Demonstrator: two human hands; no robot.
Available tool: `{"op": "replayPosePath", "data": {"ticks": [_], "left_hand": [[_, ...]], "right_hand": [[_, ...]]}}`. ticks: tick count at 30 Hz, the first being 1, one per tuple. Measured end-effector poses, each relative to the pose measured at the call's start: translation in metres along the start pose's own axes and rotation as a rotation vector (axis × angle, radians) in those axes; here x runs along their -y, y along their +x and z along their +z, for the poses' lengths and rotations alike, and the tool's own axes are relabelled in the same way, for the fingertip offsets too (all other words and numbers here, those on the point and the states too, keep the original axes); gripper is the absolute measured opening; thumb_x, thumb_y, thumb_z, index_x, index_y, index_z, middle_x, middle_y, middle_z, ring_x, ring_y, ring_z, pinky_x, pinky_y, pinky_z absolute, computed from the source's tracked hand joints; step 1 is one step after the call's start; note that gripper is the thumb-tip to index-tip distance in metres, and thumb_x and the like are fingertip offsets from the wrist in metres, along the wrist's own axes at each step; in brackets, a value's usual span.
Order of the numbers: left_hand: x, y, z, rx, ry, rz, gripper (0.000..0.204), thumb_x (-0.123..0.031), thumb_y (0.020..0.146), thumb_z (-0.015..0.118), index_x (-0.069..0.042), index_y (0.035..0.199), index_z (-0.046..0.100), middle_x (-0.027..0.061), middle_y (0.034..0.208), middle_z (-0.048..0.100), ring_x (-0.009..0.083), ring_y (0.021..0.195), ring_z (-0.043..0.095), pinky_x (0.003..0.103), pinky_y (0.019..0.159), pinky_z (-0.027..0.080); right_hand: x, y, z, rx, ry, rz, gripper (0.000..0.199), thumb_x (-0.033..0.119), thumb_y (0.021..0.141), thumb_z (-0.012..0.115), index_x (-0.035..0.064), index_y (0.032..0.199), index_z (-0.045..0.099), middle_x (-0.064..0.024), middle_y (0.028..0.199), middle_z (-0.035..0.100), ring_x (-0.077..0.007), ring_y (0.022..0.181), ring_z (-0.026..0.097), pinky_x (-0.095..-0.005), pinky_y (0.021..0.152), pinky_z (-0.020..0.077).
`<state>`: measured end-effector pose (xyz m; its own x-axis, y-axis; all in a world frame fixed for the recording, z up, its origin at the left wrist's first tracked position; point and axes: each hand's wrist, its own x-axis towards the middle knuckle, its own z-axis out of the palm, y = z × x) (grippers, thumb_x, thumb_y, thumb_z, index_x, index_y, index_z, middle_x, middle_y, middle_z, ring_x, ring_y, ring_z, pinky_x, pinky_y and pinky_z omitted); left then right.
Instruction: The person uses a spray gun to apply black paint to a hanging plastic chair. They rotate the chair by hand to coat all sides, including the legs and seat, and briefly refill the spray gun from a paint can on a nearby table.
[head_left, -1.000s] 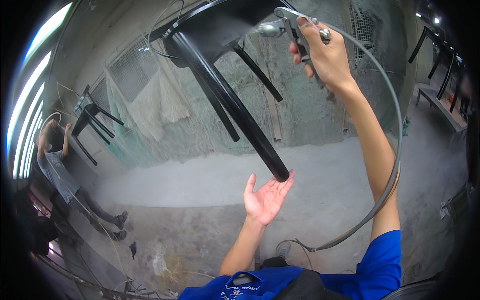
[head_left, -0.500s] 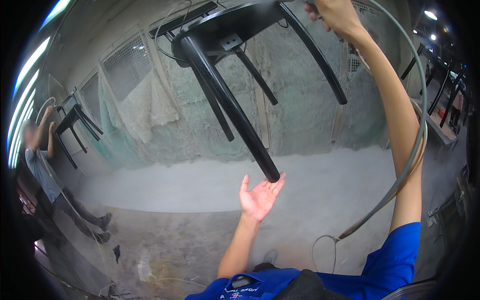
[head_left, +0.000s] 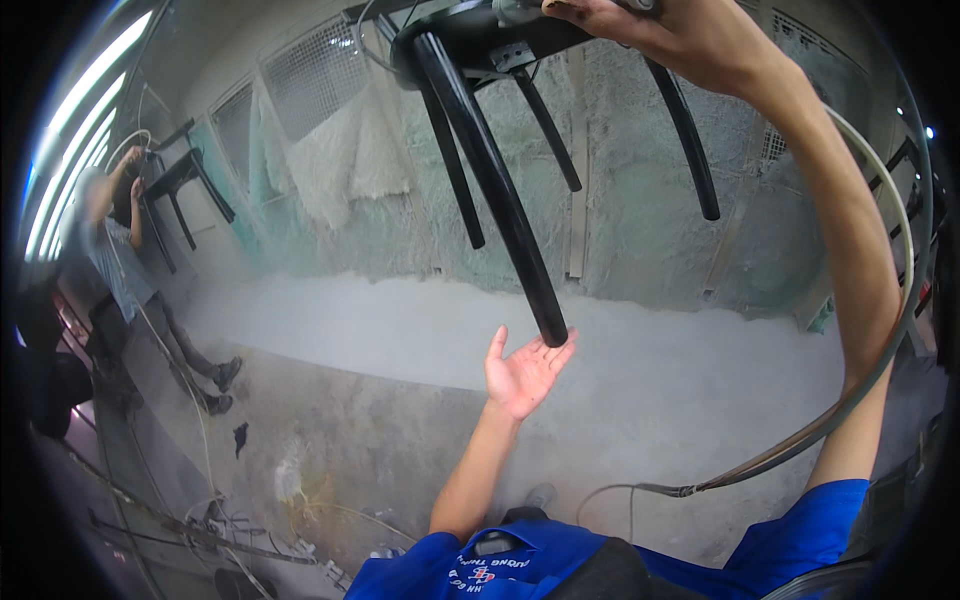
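A black chair [head_left: 492,180] hangs at the top of the view with its legs pointing down; its upper part runs out of the picture. My left hand [head_left: 525,378] is palm up with fingers stretched out, against the lower end of the nearest leg. High at the top, my right hand [head_left: 690,40] is closed around a grey spray gun [head_left: 518,10], only part of which shows, in front of the chair seat's right side. A grey hose [head_left: 780,462] and a paler hose [head_left: 880,165] run along my right arm.
At the left another person [head_left: 125,270] stands with raised hands at a second black chair [head_left: 190,178]. Behind my chair is a wall of dusty greenish-white filter material [head_left: 640,200] with mesh panels [head_left: 315,75]. Pale powder covers the floor strip [head_left: 380,330]. Hoses and clutter [head_left: 240,530] lie lower left.
My right hand with the spray gun has come left and lower, over the seat's right side. The camera view has shifted. My left hand stays at the same leg end.
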<state>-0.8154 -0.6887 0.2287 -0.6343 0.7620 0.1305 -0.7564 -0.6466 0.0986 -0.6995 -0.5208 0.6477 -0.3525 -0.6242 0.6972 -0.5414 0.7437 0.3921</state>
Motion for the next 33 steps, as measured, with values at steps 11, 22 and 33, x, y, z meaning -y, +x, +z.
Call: {"op": "replayPosePath", "data": {"ticks": [11, 22, 33], "left_hand": [[-0.106, -0.052, -0.147, 0.086, 0.094, 0.65, 0.086, -0.059, 0.1, 0.046, 0.014, 0.144, 0.037, 0.0297, 0.141, 0.052, 0.0395, 0.134, 0.051, 0.048, 0.118, 0.035], [-0.138, -0.003, -0.053, -0.163, 0.358, 0.639, 0.06, -0.036, 0.102, 0.042, 0.013, 0.136, 0.04, 0.0276, 0.144, 0.05, 0.0385, 0.137, 0.049, 0.051, 0.118, 0.039], [-0.129, -0.014, -0.017, -0.115, 0.225, 0.598, 0.052, -0.029, 0.1, 0.05, 0.007, 0.135, 0.037, 0.0407, 0.147, 0.036, 0.0527, 0.141, 0.04, 0.061, 0.121, 0.034]], "right_hand": [[0.018, -0.092, 0.16, 0.643, 0.495, -0.017, 0.032, 0.032, 0.093, 0.074, 0.0038, 0.107, 0.077, -0.0158, 0.069, 0.07, -0.0263, 0.056, 0.066, -0.0387, 0.055, 0.0541], [-0.072, -0.033, 0.184, 0.592, -0.173, 0.147, 0.029, 0.031, 0.101, 0.067, 0.0048, 0.109, 0.076, -0.0114, 0.056, 0.059, -0.0175, 0.044, 0.05, -0.0363, 0.05, 0.0471], [-0.134, -0.04, 0.223, 0.708, -0.176, 0.135, 0.037, 0.038, 0.101, 0.065, 0.0016, 0.102, 0.075, -0.0115, 0.057, 0.059, -0.0201, 0.046, 0.053, -0.0367, 0.051, 0.0488]]}}
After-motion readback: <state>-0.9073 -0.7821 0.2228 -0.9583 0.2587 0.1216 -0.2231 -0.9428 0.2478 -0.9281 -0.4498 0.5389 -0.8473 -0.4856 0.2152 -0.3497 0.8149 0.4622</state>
